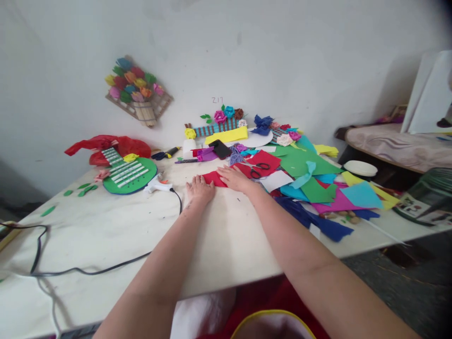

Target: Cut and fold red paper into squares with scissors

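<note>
Left hand and right hand are resting palm-down on the worktop, grip spread flat on each, fingers touching the folded red paper lying between them, not clasping it. White glue gun is sitting left of the left hand, scissors are lying just beyond the right. Farther back, a yellow strip is lying near the wall, paper flowers hanging on it.

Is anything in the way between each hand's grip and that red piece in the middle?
Nothing visible: the left-hand grip is at the red piece's left end, and the right-hand grip rests on its right part. The scissors lie farther right, not between.
</note>
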The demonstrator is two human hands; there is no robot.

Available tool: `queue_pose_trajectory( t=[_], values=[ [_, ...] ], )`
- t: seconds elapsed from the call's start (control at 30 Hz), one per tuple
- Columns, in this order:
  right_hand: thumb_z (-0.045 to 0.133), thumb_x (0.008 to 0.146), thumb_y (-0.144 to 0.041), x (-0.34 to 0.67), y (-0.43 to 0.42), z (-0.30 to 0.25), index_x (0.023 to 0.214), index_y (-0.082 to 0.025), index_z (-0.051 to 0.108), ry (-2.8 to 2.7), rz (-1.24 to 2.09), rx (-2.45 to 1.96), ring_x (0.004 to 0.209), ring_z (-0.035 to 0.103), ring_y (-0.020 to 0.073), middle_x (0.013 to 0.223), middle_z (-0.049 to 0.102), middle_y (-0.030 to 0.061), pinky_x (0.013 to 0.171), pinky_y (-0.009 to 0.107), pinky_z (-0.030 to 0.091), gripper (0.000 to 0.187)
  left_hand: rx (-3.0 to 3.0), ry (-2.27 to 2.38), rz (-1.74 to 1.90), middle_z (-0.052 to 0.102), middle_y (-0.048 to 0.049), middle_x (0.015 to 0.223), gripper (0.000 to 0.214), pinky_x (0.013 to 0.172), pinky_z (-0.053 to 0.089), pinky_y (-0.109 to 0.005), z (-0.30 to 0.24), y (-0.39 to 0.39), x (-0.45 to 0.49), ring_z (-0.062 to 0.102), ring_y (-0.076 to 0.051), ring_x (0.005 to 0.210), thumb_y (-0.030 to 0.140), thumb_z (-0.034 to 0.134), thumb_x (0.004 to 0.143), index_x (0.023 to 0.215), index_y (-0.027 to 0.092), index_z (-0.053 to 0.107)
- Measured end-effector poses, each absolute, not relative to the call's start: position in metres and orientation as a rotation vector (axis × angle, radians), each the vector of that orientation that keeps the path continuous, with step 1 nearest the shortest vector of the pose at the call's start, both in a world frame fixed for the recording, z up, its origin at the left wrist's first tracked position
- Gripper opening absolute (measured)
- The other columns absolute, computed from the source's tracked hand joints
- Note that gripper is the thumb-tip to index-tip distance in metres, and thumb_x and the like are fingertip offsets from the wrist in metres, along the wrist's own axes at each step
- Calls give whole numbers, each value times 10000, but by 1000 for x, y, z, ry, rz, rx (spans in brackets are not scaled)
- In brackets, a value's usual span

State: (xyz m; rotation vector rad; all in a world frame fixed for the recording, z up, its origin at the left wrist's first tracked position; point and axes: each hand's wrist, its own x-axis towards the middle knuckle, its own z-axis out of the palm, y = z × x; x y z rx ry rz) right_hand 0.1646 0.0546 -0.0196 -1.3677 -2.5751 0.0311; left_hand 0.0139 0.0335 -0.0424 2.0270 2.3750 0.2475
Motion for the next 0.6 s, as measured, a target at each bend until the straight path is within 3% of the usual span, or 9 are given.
queue_pose_trajectory(
  t=[0.13,0.43,0.6],
  values=[
    [264,927,-296,154,46,-27,1390,-231,322,-2636,-42,-1366,1373,127,195,1472,246,9,1089,497,94,471,2018,2378,238,196,-91,1482,684,1094,66,-462,-42,34,14,123,-233,1366,478,195,842,1404,96,279],
    [193,929,-377,157,44,-30,1397,-337,271,-2679,256,-1541,1377,103,217,1487,168,-71,1070,554,79,477,1975,2346,347,190,-65,1486,580,1097,71,-457,-48,35,10,126,-210,1368,357,187,875,1398,131,298],
    [190,925,-386,158,42,-31,1401,-341,257,-2653,325,-1546,1378,95,217,1489,158,-79,1071,549,76,482,1780,2373,758,254,-138,1457,552,1087,181,-412,-42,38,2,196,-243,1349,288,279,867,1367,60,333]
  ],
)
